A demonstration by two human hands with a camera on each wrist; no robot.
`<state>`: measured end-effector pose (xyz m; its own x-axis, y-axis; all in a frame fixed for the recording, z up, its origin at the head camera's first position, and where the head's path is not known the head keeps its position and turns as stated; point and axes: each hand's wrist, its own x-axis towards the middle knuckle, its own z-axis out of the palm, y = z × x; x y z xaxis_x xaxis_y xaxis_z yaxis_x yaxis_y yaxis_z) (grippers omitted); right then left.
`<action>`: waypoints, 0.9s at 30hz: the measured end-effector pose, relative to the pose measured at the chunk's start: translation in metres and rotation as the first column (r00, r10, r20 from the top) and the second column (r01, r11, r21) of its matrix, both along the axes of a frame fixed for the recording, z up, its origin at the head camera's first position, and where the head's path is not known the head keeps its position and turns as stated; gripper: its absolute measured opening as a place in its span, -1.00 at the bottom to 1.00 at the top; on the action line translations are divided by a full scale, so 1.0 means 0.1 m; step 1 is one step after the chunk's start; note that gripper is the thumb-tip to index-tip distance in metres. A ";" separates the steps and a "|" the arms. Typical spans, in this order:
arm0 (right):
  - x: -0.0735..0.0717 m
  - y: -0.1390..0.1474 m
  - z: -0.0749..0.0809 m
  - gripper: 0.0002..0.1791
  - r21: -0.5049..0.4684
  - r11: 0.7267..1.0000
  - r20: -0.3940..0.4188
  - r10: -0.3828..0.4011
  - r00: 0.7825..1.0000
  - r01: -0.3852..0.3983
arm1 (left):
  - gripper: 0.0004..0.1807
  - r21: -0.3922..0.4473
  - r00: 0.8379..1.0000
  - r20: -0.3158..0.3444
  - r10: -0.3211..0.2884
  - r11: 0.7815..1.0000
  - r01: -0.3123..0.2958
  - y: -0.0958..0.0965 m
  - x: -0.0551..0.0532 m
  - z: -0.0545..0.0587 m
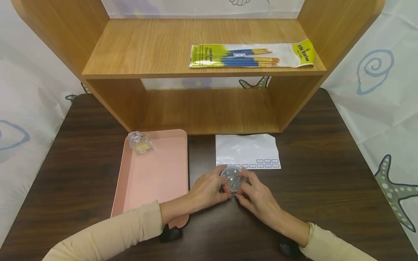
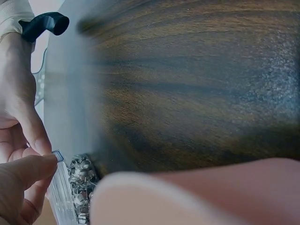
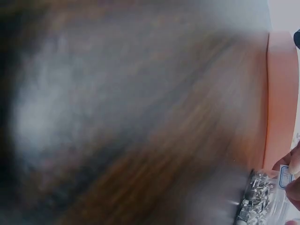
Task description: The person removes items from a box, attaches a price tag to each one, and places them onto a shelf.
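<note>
A small round clear container [image 1: 233,177] full of shiny silver metal pieces [image 2: 82,187] sits between both hands. My left hand [image 1: 209,188] grips its left side, index finger at the far rim and thumb near the front. From the right, my right hand [image 1: 258,197] holds it with curled fingers, fingertips at the rim. A small white sticker with a blue border [image 3: 284,176] shows on the container's side, at the fingertips in both wrist views. What exactly the metal pieces are is too small to make out.
A sheet of blue-bordered stickers [image 1: 246,150] lies just beyond the hands. To the left, a pink tray [image 1: 156,181] holds a glass perfume bottle [image 1: 141,143] in its far left corner. Behind stands a wooden shelf unit [image 1: 209,108] with packaged artist brushes [image 1: 251,56] on top.
</note>
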<state>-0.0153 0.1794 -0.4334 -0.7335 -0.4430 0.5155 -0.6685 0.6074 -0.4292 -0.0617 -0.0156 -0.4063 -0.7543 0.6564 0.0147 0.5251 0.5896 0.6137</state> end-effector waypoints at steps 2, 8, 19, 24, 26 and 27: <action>-0.02 0.00 -0.01 -0.76 0.005 1.000 0.006 -0.001 1.000 0.001 | -0.85 0.002 1.000 -0.004 0.002 1.000 -0.002 0.00 -0.01 -0.01; -0.05 0.01 -0.05 -0.83 0.026 1.000 0.014 -0.010 1.000 0.010 | -0.84 0.000 1.000 -0.022 0.007 1.000 -0.007 0.00 -0.03 -0.02; -0.06 0.00 -0.08 -0.81 0.047 0.999 -0.034 -0.020 0.999 0.022 | -0.86 -0.015 1.000 -0.016 0.016 1.000 -0.016 0.01 -0.01 -0.01; -0.07 0.01 -0.07 -0.79 0.059 0.998 -0.016 -0.020 1.000 0.021 | -0.86 -0.018 1.000 -0.005 0.027 0.999 -0.027 0.01 -0.01 -0.01; -0.07 0.02 -0.07 -0.78 0.061 0.998 -0.010 -0.020 1.000 0.021 | -0.86 -0.019 1.000 -0.003 0.031 0.999 -0.031 0.01 0.00 -0.01; -0.07 0.02 -0.07 -0.78 0.061 0.998 -0.006 -0.021 1.000 0.021 | -0.86 -0.019 0.999 -0.003 0.032 0.999 -0.032 0.01 0.00 -0.01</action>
